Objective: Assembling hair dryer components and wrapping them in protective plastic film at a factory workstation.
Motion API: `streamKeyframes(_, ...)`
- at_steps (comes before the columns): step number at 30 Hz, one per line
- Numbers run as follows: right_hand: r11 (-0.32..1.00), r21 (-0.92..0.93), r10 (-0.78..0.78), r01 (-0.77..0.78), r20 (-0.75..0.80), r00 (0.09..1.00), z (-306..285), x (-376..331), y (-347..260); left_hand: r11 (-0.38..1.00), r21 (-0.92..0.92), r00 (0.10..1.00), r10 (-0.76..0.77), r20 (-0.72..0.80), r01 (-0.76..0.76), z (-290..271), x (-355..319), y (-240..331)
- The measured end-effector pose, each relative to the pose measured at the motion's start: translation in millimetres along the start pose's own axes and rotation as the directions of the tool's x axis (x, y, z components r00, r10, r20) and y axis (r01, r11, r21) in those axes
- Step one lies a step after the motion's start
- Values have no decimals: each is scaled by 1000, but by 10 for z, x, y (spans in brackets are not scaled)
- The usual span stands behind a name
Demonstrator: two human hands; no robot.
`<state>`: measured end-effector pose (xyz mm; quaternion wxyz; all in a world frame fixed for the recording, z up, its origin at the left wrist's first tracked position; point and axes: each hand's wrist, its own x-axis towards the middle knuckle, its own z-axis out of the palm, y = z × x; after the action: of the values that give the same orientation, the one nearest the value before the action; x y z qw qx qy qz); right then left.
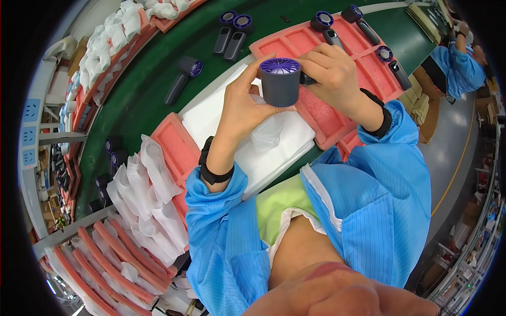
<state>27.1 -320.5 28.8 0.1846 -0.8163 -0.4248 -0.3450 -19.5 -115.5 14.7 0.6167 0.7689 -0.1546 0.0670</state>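
Note:
A handheld fan with a dark grey round head (280, 87) and a purple finned face is up in front of me, over a stack of white sheets or bags (287, 150). My left hand (243, 102) curves round the head's left side, thumb beneath it. From the other side my right hand (333, 71) grips the dark handle, mostly hidden by the fingers. Just beyond that hand, more such fans (322, 22) lie in a pink foam tray (287, 45). Another fan (182, 79) rests alone on the green table to the left.
Two fans (229, 39) lie at the table's far side. White-wrapped items (150, 195) fill the near left, beside stacked pink trays (113, 258). More wrapped items (108, 47) stand in trays at the far left. On the right, another person (461, 68) in blue works near a cardboard box (429, 108).

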Motion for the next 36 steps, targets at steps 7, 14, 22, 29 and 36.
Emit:
streamKeyframes(7,975,100,180,-197,152,972,80,-2,-298,994,-88,997,58,-49,-62,-24,-3,-60)
streamKeyframes(14,917,226,283,-329,212,935,164,-1,-451,945,-289,974,96,-205,-154,-47,47,-70)
streamKeyframes(22,832,353,322,-429,321,890,54,60,-607,942,-319,981,46,-190,-106,-111,26,-132)
streamKeyframes(29,-330,610,249,-721,793,557,-21,78,-381,936,-340,987,41,-154,-92,-164,36,-242)
streamKeyframes(36,-706,566,231,-426,752,617,54,79,-208,959,-252,991,-136,-1,131,-168,6,-271)
